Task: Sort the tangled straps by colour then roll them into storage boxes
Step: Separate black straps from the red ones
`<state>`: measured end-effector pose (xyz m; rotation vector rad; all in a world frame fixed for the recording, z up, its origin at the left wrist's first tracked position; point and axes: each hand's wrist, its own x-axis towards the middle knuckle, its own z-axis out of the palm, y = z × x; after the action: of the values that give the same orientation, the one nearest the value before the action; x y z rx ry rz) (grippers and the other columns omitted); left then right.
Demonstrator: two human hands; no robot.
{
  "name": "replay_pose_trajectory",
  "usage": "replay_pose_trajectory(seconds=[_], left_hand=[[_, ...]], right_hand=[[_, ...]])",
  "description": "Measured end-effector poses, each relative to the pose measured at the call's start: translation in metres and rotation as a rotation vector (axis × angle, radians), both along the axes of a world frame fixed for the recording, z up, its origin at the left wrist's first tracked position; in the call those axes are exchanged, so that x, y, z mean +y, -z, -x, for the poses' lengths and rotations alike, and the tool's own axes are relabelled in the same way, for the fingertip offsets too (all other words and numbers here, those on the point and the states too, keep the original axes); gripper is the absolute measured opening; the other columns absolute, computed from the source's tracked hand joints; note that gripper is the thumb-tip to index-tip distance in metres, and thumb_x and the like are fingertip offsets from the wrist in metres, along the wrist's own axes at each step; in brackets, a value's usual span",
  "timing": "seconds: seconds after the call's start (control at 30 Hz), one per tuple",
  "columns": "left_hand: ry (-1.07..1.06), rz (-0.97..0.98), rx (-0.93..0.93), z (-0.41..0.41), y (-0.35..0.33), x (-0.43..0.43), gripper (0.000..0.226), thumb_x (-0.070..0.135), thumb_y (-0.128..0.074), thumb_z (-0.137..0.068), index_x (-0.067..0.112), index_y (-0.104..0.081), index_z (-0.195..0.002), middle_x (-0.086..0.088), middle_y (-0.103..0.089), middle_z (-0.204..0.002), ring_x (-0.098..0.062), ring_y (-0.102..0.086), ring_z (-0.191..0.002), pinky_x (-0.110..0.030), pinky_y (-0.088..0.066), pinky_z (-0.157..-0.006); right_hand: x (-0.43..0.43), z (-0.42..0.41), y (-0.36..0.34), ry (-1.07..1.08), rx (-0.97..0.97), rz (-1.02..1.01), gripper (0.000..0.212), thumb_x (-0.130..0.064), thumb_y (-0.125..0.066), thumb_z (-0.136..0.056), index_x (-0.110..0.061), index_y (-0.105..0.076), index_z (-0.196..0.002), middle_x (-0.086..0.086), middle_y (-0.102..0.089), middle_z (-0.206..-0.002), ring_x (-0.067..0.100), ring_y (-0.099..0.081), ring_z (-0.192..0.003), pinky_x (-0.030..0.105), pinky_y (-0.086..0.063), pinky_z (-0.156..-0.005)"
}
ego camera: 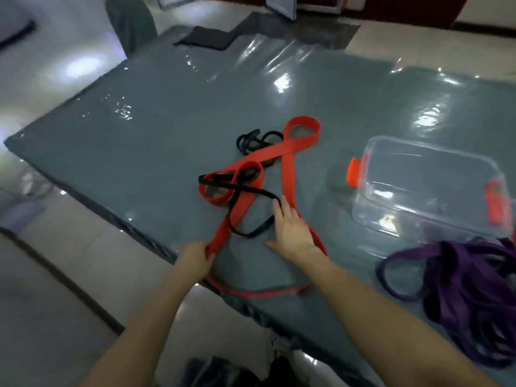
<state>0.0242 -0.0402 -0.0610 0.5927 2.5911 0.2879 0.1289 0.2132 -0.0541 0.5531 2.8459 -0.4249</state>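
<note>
A long red strap (287, 160) lies looped across the grey-green table (145, 129), tangled with a thin black strap (251, 191). My left hand (195, 256) grips a fold of the red strap at the table's near edge. My right hand (290, 230) lies flat with straight fingers, its fingertips on the black strap where that crosses the red one. Part of the red strap hangs over the table edge below my wrists. A heap of purple straps (469, 286) lies at the right. A clear storage box (427, 188) with orange latches stands behind it.
A dark cloth (203, 37) lies at the table's far end, beside a chair back (128, 23). The table is covered in shiny plastic film. Pale floor shows to the left and below the near edge.
</note>
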Motion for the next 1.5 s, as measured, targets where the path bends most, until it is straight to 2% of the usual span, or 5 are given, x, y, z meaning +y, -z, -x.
replay_pose_trajectory(seconds=[0.13, 0.43, 0.8, 1.27, 1.5], left_hand=[[0.027, -0.282, -0.116, -0.001, 0.013, 0.008, 0.015, 0.023, -0.086, -0.090, 0.020, -0.081, -0.104, 0.014, -0.075, -0.083, -0.006, -0.067, -0.072, -0.030, -0.051, -0.073], [0.137, -0.173, -0.052, 0.035, -0.006, 0.039, 0.092, 0.099, -0.039, -0.087, 0.010, -0.044, -0.063, -0.006, -0.044, -0.055, -0.012, -0.042, -0.051, -0.045, -0.040, -0.057], [-0.032, -0.702, 0.214, 0.054, -0.099, 0.184, 0.161, 0.065, -0.100, -0.057, 0.013, -0.002, -0.174, -0.016, -0.031, -0.165, -0.036, -0.033, -0.154, -0.054, -0.033, -0.129], [-0.203, -0.213, 0.220, -0.021, -0.071, 0.190, 0.145, 0.057, -0.093, -0.079, -0.006, 0.001, -0.170, -0.032, -0.018, -0.173, -0.045, -0.029, -0.159, -0.052, -0.027, -0.130], [-0.205, -0.131, -0.121, -0.020, -0.039, 0.157, 0.043, 0.012, -0.078, -0.096, -0.006, -0.066, -0.134, -0.031, -0.071, -0.129, -0.045, -0.068, -0.124, -0.050, -0.053, -0.105]], right_hand=[[0.020, 0.054, 0.016, 0.127, -0.108, 0.067, 0.152, -0.058, -0.096, -0.068, -0.005, 0.003, -0.170, 0.012, -0.021, -0.174, 0.038, -0.045, -0.148, 0.050, -0.048, -0.115], [0.076, 0.043, -0.050, 0.284, 0.297, 0.279, 0.025, -0.047, -0.084, -0.089, -0.023, -0.076, -0.092, -0.003, -0.075, -0.085, 0.024, -0.071, -0.087, 0.032, -0.046, -0.067], [0.123, 0.011, -0.282, 0.123, 0.874, 0.260, 0.018, -0.037, -0.082, -0.094, -0.022, -0.078, -0.102, -0.007, -0.071, -0.100, 0.009, -0.063, -0.091, 0.028, -0.047, -0.083], [0.180, -0.079, -0.238, 0.183, 0.860, 0.261, 0.014, -0.019, -0.083, -0.091, -0.028, -0.072, -0.094, -0.019, -0.062, -0.093, -0.002, -0.055, -0.072, 0.022, -0.043, -0.073], [0.154, -0.074, -0.199, 0.150, 0.820, 0.350, 0.027, -0.015, -0.083, -0.091, -0.038, -0.067, -0.092, -0.021, -0.061, -0.092, 0.003, -0.060, -0.084, 0.009, -0.040, -0.073]])
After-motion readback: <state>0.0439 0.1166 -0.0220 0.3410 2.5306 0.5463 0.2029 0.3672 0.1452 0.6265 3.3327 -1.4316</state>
